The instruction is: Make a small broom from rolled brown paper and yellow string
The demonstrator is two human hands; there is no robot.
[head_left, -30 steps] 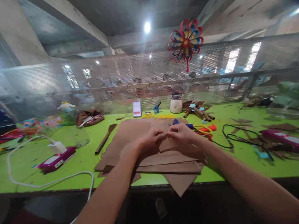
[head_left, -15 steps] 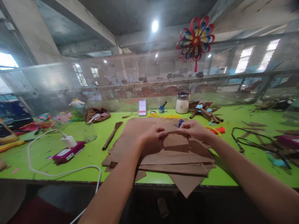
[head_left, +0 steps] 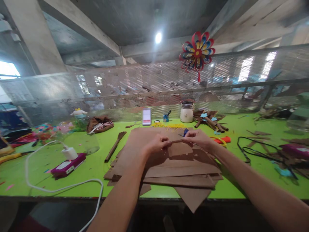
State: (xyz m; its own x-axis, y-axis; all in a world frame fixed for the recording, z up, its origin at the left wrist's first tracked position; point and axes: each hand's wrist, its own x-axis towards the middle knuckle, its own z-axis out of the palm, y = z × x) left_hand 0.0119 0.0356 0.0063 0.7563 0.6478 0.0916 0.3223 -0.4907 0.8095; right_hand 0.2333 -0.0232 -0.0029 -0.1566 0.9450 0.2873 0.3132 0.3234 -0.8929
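Observation:
My left hand [head_left: 157, 143] pinches one end of a narrow brown paper strip [head_left: 177, 141], fingers closed. At the strip's other end, my right hand [head_left: 199, 138] grips it between thumb and fingertips. Both hands hover low over a stack of brown paper sheets [head_left: 136, 146], whose lower corners stick out over the table's front edge. A lighter rectangular patch of brown paper [head_left: 180, 150] shows just below the strip; whether the two are joined, I cannot tell. Behind my right fingers sits a small dark blue object [head_left: 185, 132], partly hidden.
Left of the stack lies a rolled brown paper piece [head_left: 115, 147], then a purple power bank [head_left: 69, 165] with a white cable. Along the back stand a phone [head_left: 146, 116], a blue pot [head_left: 166, 117] and a white jar [head_left: 186, 113]. A black cable [head_left: 253, 148] lies right.
The view has tilted up a little, so the table sits lower in the picture. Both hands still hold the strip, which now slants slightly more, its right end higher.

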